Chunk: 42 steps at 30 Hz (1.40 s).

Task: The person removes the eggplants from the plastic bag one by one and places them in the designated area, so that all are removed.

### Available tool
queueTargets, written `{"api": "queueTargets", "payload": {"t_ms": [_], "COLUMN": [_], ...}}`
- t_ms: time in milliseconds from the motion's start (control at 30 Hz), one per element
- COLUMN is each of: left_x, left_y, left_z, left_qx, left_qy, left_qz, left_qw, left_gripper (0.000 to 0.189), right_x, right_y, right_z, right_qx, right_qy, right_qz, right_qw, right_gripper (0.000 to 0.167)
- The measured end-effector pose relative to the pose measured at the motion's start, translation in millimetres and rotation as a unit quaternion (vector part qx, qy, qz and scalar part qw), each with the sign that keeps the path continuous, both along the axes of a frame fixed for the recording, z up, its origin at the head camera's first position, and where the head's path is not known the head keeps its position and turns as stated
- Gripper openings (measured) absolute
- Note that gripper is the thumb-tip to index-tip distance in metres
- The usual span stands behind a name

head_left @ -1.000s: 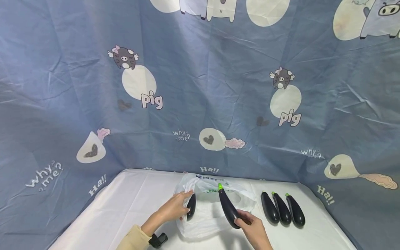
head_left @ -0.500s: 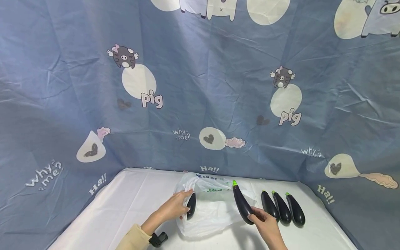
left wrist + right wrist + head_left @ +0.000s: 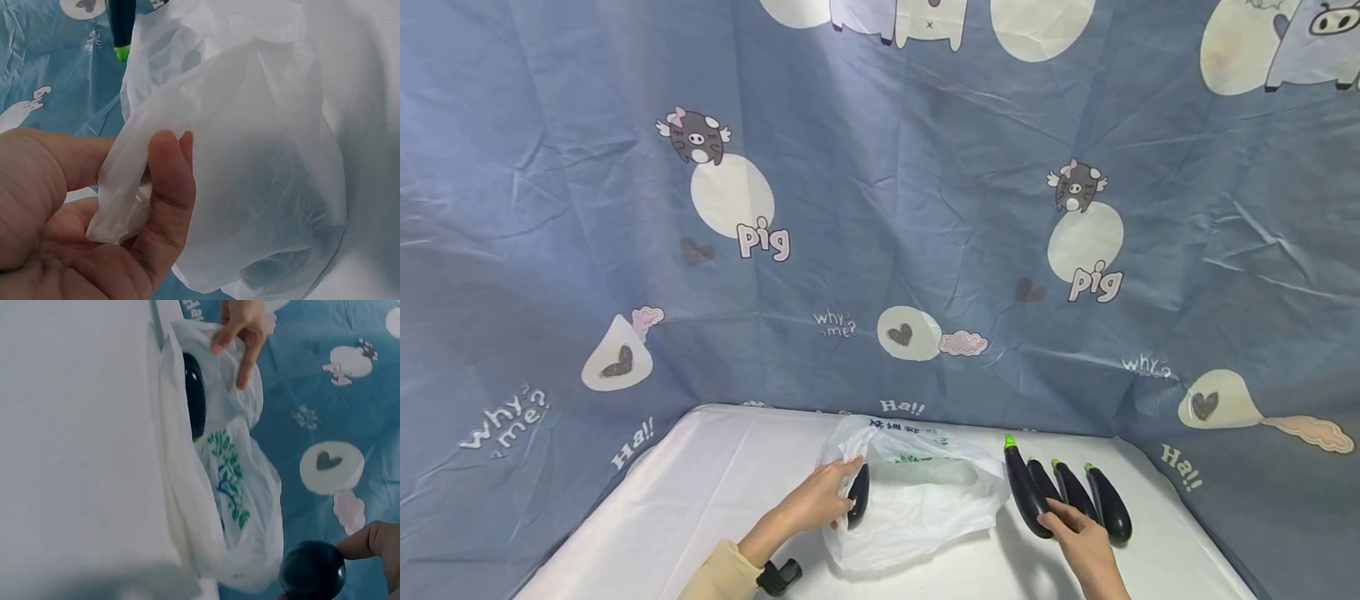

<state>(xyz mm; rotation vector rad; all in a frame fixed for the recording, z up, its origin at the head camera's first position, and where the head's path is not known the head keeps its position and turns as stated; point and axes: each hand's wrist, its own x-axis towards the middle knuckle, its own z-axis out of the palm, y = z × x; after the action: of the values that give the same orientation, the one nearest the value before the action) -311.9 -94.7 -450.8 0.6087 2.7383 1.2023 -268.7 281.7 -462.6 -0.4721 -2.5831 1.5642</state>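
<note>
My left hand (image 3: pixel 823 496) grips the left edge of the mouth of a white plastic bag (image 3: pixel 917 521); in the left wrist view the thin film is pinched between thumb and fingers. One dark eggplant (image 3: pixel 859 496) lies inside the bag, close to those fingertips. Right of the bag, my right hand (image 3: pixel 1081 533) holds another eggplant (image 3: pixel 1022 492) by its thick end, green stem pointing up and away. In the right wrist view, the round end of the held eggplant (image 3: pixel 312 572) shows at the fingertips. Behind this hand, three eggplants (image 3: pixel 1111 504) lie side by side, partly covered.
A white cloth (image 3: pixel 722 467) covers the table. Blue printed fabric (image 3: pixel 820 250) hangs behind it and along both sides. A small black object (image 3: pixel 778 577) is at the left wrist.
My right hand has carried the eggplant rightward, from over the bag to beside the row of eggplants, now overlapping them in view. The left hand has kept its place on the bag.
</note>
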Motion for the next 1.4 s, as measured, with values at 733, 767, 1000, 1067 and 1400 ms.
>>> {"api": "queueTargets", "payload": {"t_ms": [733,767,1000,1067,1400], "left_x": [1.5,1.6,0.7,0.5,0.3], "left_y": [-0.7,-0.8,-0.6,-0.5,-0.1], "left_z": [-0.4,-0.2,1.9,1.7,0.9], "left_qx": [0.002,0.002,0.004,0.004,0.002], "left_qy": [0.004,0.003,-0.002,-0.004,-0.010], "left_qz": [0.002,0.002,0.003,0.003,0.003], "left_qw": [1.0000,1.0000,1.0000,1.0000,0.9999], "left_gripper": [0.069,0.069,0.069,0.069,0.069], "right_x": [-11.6,-14.4,-20.6,-14.0,-12.8], "right_y": [59.1,63.2,74.5,73.3,92.6], "right_z": [-10.7,-13.9,-18.7,-9.9,-8.7], "right_qx": [-0.023,-0.023,-0.017,-0.031,-0.044], "right_qy": [-0.026,-0.023,-0.032,-0.033,-0.021], "right_qz": [-0.053,-0.058,-0.108,-0.094,-0.119], "right_qw": [0.9980,0.9978,0.9935,0.9945,0.9917], "right_gripper": [0.085,0.084,0.077,0.081,0.083]}}
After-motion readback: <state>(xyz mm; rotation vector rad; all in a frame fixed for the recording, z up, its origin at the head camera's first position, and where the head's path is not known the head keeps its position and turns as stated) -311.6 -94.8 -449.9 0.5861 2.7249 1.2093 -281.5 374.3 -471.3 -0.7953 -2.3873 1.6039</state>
